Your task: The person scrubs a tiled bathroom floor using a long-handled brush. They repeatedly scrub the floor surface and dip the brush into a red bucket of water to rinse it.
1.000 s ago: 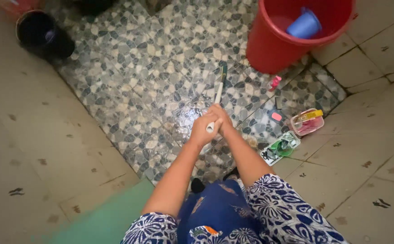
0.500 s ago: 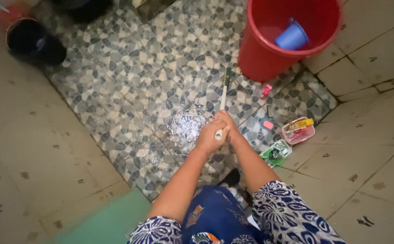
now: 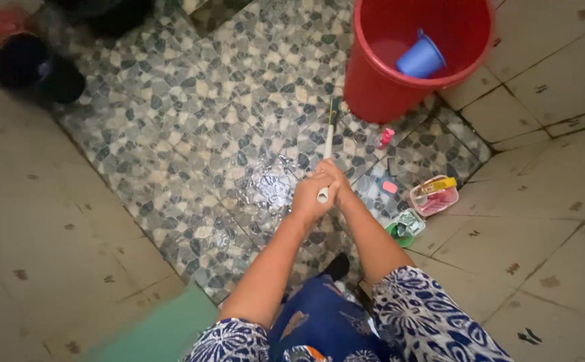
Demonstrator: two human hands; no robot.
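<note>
Both my hands grip the top of a long white-handled brush [image 3: 329,144] that reaches down to the wet pebble-patterned floor [image 3: 192,134]. My left hand [image 3: 308,199] wraps the handle's end from the left. My right hand [image 3: 336,177] closes around it from the right, touching the left. The brush's dark green head [image 3: 334,109] rests on the floor just left of the red bucket [image 3: 379,87]. A shiny wet patch [image 3: 269,188] lies left of my hands.
A blue cup [image 3: 421,57] sits inside the red bucket. A small pink bottle [image 3: 386,137], a clear box with pink and yellow items [image 3: 434,194] and a green packet [image 3: 403,228] lie at the right. A black bucket [image 3: 27,64] stands at top left. Tiled walls surround the floor.
My view has shifted a little; the bucket sits further right and higher in frame. My hands stay clasped on the brush handle, with the brush head near the bucket.
</note>
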